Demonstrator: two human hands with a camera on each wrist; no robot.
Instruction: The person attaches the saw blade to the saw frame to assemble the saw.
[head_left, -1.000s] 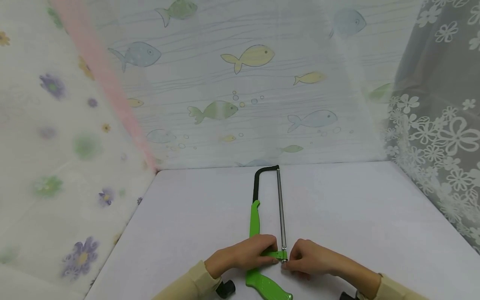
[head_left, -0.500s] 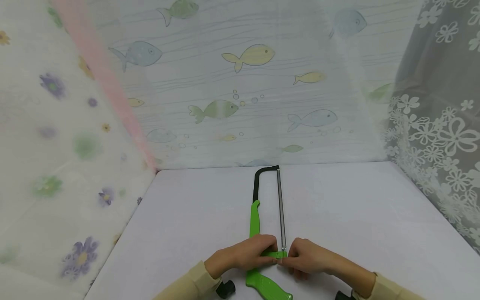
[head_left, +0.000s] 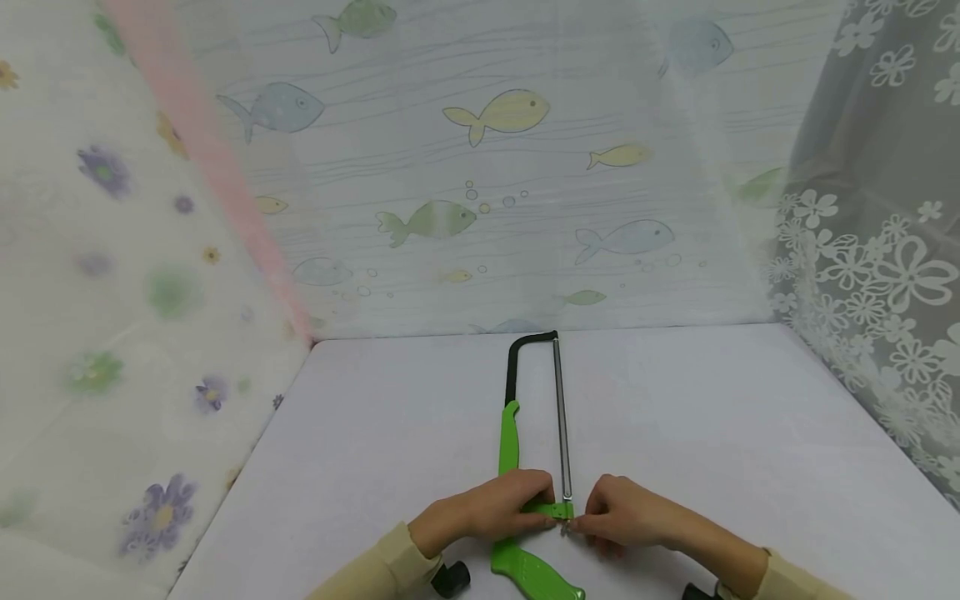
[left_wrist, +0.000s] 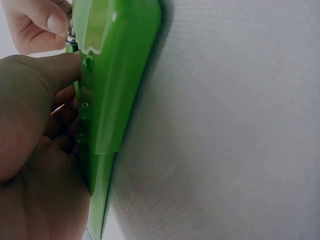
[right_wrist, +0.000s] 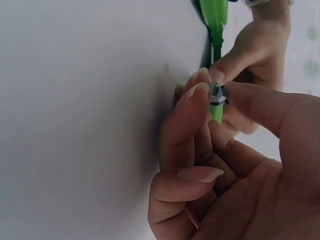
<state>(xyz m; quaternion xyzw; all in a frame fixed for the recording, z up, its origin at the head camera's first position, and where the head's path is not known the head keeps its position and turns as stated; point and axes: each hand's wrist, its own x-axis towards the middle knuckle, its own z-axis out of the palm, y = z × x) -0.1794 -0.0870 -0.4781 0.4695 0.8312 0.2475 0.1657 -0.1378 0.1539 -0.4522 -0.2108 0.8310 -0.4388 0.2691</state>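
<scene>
A hacksaw (head_left: 509,442) with a green handle and a black front frame lies on the white table, its grey blade (head_left: 562,417) running along the right side. My left hand (head_left: 506,504) grips the green frame above the handle, thumb and fingers around the crosspiece that meets the blade's near end. At that end, my right hand (head_left: 626,510) pinches a small metal wing nut (right_wrist: 217,93) between thumb and fingertips. The right wrist view shows the nut partly covered by those fingertips. In the left wrist view, the green frame (left_wrist: 115,75) stands close beside the left palm.
White cloth covers the table (head_left: 405,400). A fish-print curtain (head_left: 480,183) hangs at its back edge, with a flowered curtain (head_left: 135,333) on the left and a lace one (head_left: 892,250) on the right. A black wrist device (head_left: 452,578) sits under the left cuff.
My right hand shifted slightly left over the wing nut, then back right, leaving the nut more visible with its wings at a different angle. Left hand and hacksaw stay in place.
</scene>
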